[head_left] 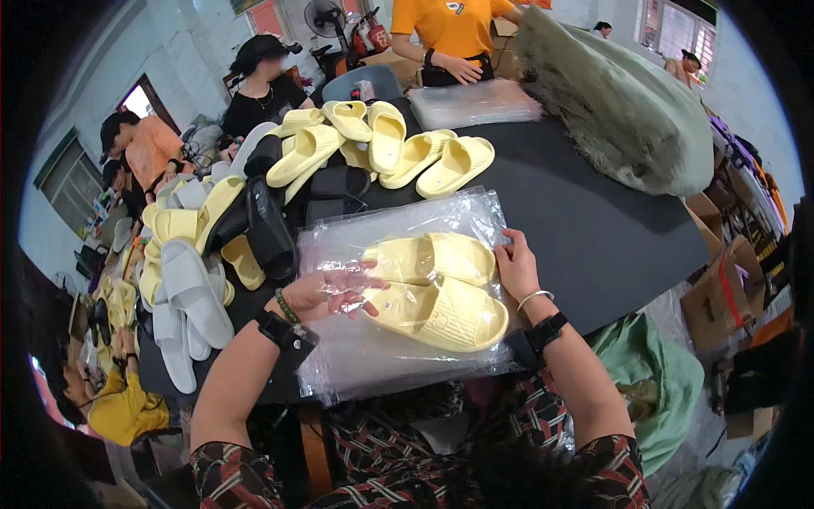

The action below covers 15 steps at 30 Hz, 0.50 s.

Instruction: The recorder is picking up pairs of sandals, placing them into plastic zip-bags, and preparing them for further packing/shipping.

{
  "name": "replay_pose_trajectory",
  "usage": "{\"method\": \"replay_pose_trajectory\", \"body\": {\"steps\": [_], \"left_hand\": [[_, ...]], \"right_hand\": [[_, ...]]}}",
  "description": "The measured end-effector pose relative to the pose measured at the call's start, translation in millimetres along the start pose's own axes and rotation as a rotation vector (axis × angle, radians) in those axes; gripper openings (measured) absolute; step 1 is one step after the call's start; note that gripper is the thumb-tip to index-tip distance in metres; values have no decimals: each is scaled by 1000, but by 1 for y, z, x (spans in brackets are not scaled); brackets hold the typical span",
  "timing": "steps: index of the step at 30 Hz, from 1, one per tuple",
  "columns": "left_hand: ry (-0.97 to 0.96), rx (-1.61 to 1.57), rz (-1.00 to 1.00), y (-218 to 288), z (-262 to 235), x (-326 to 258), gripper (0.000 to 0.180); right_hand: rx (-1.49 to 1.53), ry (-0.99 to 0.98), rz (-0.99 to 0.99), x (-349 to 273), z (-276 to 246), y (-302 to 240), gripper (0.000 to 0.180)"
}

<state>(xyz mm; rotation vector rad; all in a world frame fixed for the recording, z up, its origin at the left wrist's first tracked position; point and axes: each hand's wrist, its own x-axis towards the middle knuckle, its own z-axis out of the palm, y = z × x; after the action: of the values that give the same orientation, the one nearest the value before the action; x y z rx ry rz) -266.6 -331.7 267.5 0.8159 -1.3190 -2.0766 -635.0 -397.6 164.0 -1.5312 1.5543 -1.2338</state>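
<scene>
A pair of pale yellow slide sandals (462,314) lies side by side in or under a clear plastic bag (339,365) on a stack of similar bags, toe ends to the right. My left hand (326,293) is at the heel end, fingers spread and seen through the clear film, its fingertips by the heels. By the toe end, my right hand (517,270) has thumb and fingers closed on the bag's edge. Whether the film wraps the sandals fully is hard to make out.
Yellow slides (424,157), grey slides (199,288) and black slides (270,229) are heaped left and behind on the black table (593,246). Another bag stack (475,106) and a grey-green sack (627,110) are at the back. Across the table stands a person in orange (449,34).
</scene>
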Motion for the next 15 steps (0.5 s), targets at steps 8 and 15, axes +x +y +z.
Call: {"method": "replay_pose_trajectory", "body": {"steps": [8,15], "left_hand": [[200,700,-202,-21,-3,37,33],[18,1663,461,-34,-2,100,69]], "right_hand": [[-37,1,-77,3,-1,4,33],[-10,21,-76,2,4,1,34]]}}
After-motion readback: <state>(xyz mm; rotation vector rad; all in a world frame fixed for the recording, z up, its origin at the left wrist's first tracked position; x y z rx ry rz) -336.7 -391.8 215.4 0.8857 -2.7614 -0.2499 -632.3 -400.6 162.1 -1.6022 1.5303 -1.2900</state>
